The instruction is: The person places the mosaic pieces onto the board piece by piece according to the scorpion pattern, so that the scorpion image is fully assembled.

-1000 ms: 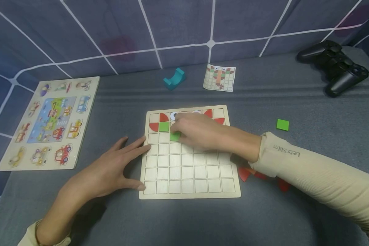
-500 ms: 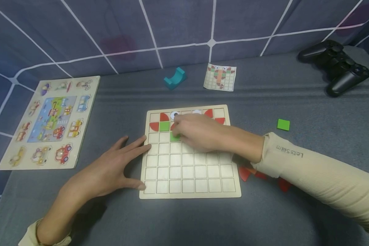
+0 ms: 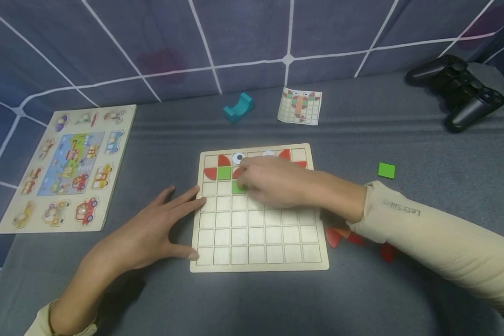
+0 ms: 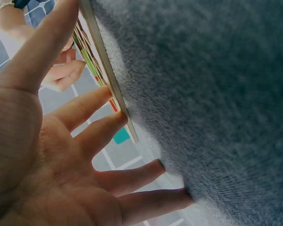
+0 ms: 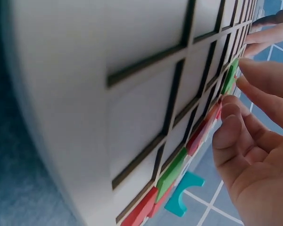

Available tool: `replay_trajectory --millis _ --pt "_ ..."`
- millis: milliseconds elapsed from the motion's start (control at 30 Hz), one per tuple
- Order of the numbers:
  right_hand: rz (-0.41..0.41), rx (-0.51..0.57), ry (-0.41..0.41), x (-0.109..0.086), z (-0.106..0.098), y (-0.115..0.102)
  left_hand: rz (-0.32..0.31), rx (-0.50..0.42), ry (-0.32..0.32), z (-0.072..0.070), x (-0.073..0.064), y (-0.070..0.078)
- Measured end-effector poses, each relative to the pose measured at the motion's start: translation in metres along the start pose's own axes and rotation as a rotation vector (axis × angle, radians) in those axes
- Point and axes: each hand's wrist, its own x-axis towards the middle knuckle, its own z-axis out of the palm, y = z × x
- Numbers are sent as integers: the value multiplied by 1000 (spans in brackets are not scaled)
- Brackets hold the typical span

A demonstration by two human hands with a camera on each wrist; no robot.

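My left hand is spread at the left side of a wooden grid board; its thumb and two fingertips touch the board's edge. In the left wrist view the other two fingertips rest on the grey cloth. My right hand reaches over the upper board, and its thumb and index finger pinch a green square tile in the third row. The right wrist view shows that tile at the fingertips, with the other fingers curled. Red quarter-round tiles, another green tile and a round eye tile sit in the top rows.
A loose green tile lies right of the board. Several red pieces lie partly under the right forearm. Behind are a pattern card and a teal curved block. A vehicle puzzle lies left, a game controller right.
My right hand has shifted very slightly at the green tile, and more of the eye tile shows beside the fingers. The left hand and the board stay in place.
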Motion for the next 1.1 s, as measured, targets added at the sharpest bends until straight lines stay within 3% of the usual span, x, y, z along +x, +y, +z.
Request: replay_trajectory --millis 200,400,833,1100 --pt "23 21 -21 -17 -6 3 -6 1 -2 0 0 1" --pt "34 -7 3 -53 -12 11 -1 2 -1 0 -1 1" --pt "265 -42 30 -146 -20 39 9 -3 -9 -1 -1 1" --pt "384 -156 20 -179 -17 55 8 0 -9 -1 0 1"
